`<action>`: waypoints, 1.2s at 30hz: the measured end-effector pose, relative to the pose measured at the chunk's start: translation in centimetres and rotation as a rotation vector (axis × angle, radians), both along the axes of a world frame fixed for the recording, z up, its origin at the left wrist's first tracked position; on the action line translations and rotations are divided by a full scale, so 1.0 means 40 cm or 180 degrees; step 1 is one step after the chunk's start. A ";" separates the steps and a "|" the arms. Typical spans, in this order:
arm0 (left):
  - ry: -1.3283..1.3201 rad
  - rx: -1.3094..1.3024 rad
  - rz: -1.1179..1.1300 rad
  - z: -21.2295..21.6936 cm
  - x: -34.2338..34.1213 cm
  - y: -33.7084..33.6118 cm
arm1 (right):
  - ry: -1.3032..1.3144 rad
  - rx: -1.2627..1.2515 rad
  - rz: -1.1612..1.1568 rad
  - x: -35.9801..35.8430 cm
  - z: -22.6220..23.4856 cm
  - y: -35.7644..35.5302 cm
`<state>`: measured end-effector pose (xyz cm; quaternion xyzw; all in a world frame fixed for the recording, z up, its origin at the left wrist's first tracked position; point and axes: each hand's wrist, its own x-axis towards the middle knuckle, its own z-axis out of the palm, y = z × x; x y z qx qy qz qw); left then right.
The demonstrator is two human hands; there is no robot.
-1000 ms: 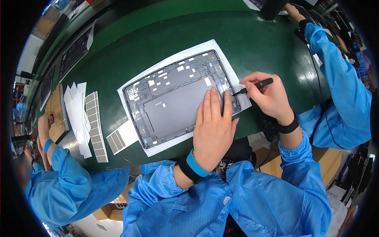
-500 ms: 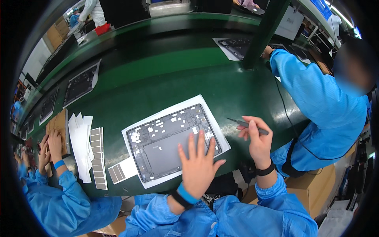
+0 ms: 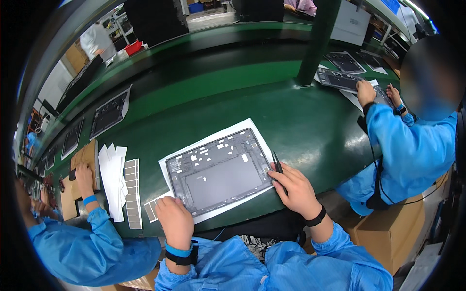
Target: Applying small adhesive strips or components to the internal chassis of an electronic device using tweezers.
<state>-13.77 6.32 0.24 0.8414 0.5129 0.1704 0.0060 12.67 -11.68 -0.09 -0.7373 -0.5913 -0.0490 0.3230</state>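
Tablet housing lies on a white sheet; I see the right hand pinching black tweezers by the housing's right edge. Left hand curls at its near-left corner; whether pinching, I cannot tell.

- Tabletop: dark green, glossy, reflecting light toward its right side.
- White sheet: flat on the tabletop, set askew, bearing the gray housing.
- Smaller sticker sheet: just left of the white sheet, partly hidden.
- Long sticker strip: gray rectangles in a column, left of the smaller sheet.
- White paper pieces: overlapping, beside the long strip.
- Green post: upright, base at the tabletop's far side.
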 end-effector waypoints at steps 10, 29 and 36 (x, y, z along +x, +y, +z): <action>-0.2596 -0.1762 -0.1212 0.084 0.206 0.303 | 0.0483 0.0670 -0.0783 -0.042 -0.056 0.004; 0.0032 0.0468 -0.0014 0.046 0.563 0.852 | 0.0327 0.0278 -0.0832 -0.005 -0.034 -0.022; -0.1345 -0.1786 -0.3378 0.513 0.320 0.012 | 0.0450 0.0361 -0.0757 0.009 -0.048 -0.022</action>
